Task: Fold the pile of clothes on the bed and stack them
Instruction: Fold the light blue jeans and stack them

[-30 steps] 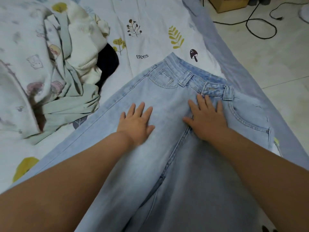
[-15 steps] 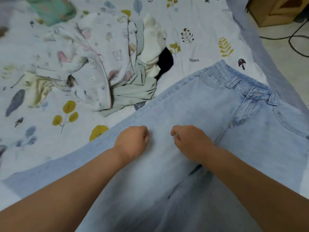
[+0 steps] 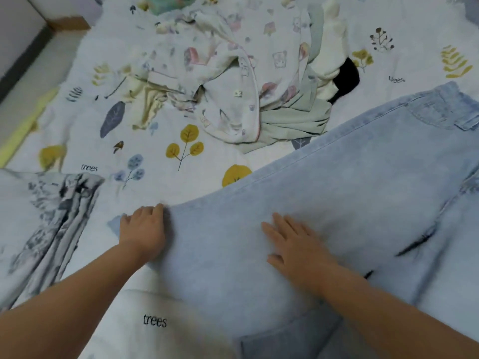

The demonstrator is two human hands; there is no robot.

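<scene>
One pair of jeans point(image 3: 324, 203) under two hands: left hand point(image 3: 142, 233), right hand point(image 3: 298, 244).

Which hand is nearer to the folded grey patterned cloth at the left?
Left. The left hand is at the jeans' left edge, beside the folded cloth; the right hand lies farther right, flat on the jeans.

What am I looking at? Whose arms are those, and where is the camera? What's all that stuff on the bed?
The camera sits on a person's head and looks down, so the two arms are that person's own. They are folding clothes on a bed whose sheet has leaves and the word "trees" printed on it. The big pale blue thing is a pair of jeans, spread out flat. The left hand rests at the jeans' edge, its fingers bent over it. The right hand lies flat on the jeans. Behind them is a pile of clothes not folded yet. At the left lies grey patterned cloth, which looks folded.
</scene>
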